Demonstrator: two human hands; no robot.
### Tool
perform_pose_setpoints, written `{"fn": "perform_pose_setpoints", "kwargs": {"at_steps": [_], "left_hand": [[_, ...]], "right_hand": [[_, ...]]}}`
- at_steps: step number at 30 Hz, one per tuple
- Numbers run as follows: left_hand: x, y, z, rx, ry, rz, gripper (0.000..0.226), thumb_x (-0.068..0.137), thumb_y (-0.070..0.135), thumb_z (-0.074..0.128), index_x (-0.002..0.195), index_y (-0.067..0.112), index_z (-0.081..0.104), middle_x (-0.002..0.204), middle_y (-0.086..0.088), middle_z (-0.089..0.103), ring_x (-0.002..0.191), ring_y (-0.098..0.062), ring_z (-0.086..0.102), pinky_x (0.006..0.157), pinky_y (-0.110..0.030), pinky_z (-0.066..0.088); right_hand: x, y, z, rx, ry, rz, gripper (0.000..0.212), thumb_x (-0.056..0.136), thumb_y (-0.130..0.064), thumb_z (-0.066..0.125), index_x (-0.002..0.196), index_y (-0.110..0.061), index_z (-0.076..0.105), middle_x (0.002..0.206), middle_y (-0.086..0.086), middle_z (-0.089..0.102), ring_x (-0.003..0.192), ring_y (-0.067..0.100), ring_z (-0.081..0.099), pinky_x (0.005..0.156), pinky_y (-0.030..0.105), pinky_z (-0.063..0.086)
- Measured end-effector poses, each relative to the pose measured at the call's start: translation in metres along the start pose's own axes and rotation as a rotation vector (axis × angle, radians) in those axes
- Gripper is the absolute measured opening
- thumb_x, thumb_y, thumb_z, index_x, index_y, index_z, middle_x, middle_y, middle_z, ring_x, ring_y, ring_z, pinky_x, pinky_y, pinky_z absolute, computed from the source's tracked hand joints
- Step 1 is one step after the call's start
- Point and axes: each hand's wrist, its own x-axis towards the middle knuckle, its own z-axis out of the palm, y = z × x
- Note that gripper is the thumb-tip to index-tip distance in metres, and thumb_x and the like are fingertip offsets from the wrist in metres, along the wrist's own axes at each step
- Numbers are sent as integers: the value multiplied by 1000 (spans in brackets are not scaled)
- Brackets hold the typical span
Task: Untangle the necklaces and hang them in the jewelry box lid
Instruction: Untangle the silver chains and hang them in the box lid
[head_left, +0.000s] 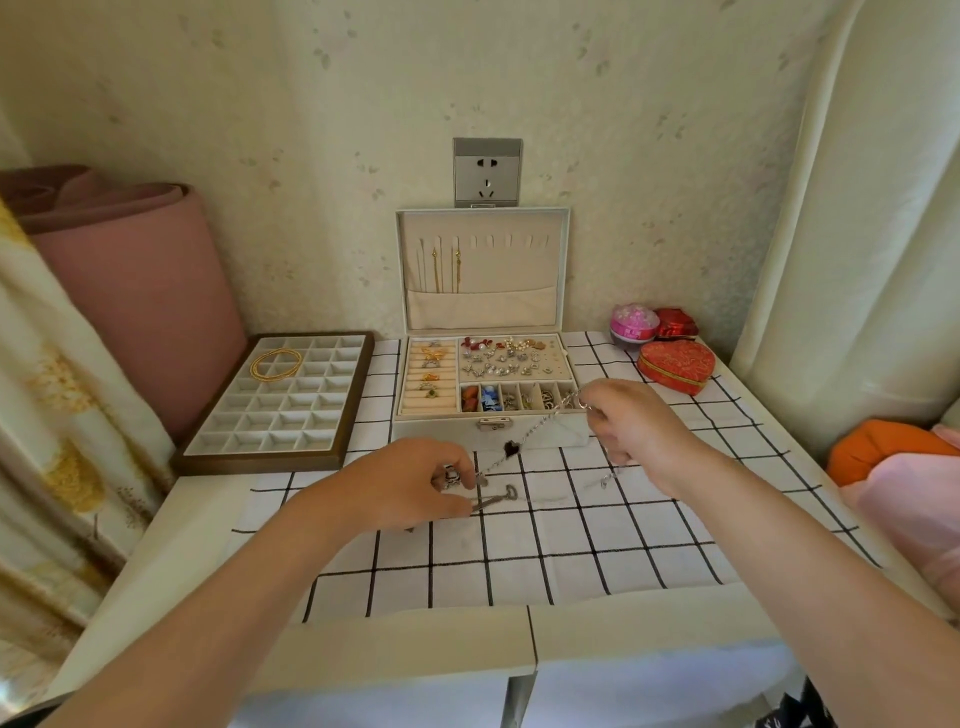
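Observation:
A silver chain necklace (535, 428) with a dark heart pendant (512, 447) stretches taut between my hands, above the checked cloth in front of the jewelry box (488, 439). My left hand (415, 480) pinches its lower end, close to a key-shaped pendant (493, 500) lying on the cloth. My right hand (631, 423) is raised and grips the upper end near the box's front right corner. Another chain end (608, 480) dangles below the right hand. The open box lid (483, 270) stands upright with two gold necklaces (447, 270) hanging on its left hooks.
A brown tray (275, 402) with white compartments and a gold chain sits left of the box. A red heart-shaped box (675, 366) and small pink and red boxes stand at the back right. A pink roll leans at the left; a curtain hangs on the right.

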Motion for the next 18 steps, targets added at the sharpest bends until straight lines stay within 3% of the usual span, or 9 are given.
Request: {"fn": "perform_pose_setpoints", "kwargs": {"at_steps": [2,4,9,13,18], "left_hand": [[0,-1,-2,63,-22,11,12,84,35,75,94,36,69,77,11,51,65,-6,51,61,-27,53],[-1,-1,-5,92,-22,10,9,85,35,74,93,35,70,78,10,53,67,-6,53,67,-29,57],[-2,3,-5,258,42,19,15,90,41,67,104,38,69,77,15,53,68,-2,52,64,-22,50],[0,0,-1,369,75,13,21,92,40,63,113,41,64,84,17,54,73,-1,52,59,-17,38],[5,0,11,459,104,54,19,91,34,63,108,39,69,98,16,61,86,-4,55,73,-20,45]], "right_hand": [[-1,3,-4,-333,76,-148,24,90,-24,54,70,-10,57,57,-5,50,53,14,44,54,30,33],[-5,7,-7,-586,121,-241,20,91,-30,57,74,-22,64,64,-10,62,62,13,57,58,30,41],[-8,13,-5,-990,264,-341,18,97,-37,53,94,-29,68,85,-8,70,80,18,61,56,28,34],[-4,17,-3,-1030,303,-383,19,99,-36,50,98,-27,66,83,-7,69,81,20,62,57,30,34],[0,21,6,-955,254,-372,19,99,-32,52,100,-24,69,83,-5,71,80,21,64,63,33,50]]}}
